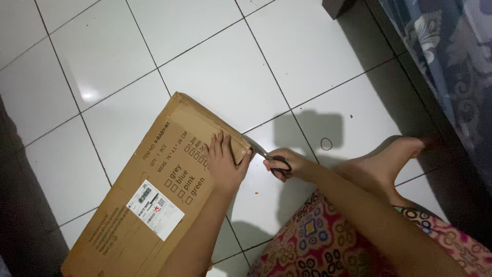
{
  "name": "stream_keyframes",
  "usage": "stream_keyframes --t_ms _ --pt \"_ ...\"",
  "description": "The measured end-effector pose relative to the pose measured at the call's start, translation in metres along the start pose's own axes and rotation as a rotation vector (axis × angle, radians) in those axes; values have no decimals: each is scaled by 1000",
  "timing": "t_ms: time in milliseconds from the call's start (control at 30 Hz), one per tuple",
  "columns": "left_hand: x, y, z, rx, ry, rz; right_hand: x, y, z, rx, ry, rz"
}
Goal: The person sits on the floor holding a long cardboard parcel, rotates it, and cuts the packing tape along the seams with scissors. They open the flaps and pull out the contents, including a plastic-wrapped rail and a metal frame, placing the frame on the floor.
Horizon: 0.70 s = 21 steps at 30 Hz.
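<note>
Cardboard box (154, 195) on tiled floor (215, 66): stiff, probably light. Left hand (225, 161) presses flat, fingers spread, near its end. Right hand (287, 165) fingers grip scissors (266, 156).

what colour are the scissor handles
Black, seen in the head view: scissors in the right hand.

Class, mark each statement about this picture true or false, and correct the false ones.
1. The left hand presses flat on the cardboard box. True.
2. The right hand holds a knife. False: it holds black-handled scissors.
3. The box lies on a wooden table. False: it lies on a white tiled floor.
4. A white label is stuck on the box. True.
5. A small ring-shaped band lies on the floor. True.
</note>
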State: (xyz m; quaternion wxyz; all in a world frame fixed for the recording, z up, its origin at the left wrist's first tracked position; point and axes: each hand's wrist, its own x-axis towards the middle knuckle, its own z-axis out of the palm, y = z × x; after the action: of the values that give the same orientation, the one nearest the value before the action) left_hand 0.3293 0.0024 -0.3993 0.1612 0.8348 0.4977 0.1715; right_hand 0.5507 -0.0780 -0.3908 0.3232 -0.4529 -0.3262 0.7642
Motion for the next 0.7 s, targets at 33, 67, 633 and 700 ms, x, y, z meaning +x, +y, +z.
stream_keyframes --t_ms 33,67,633,700 --pt "0 1 -1 -15 0 -12 1 -1 -1 -73 20 13" --pt "0 1 -1 -21 2 -14 3 -3 -2 -151 38 25" --pt "-12 3 2 -5 12 35 -10 -1 9 15 18 121" --pt "-13 3 3 16 4 41 -11 0 5 50 -33 106"
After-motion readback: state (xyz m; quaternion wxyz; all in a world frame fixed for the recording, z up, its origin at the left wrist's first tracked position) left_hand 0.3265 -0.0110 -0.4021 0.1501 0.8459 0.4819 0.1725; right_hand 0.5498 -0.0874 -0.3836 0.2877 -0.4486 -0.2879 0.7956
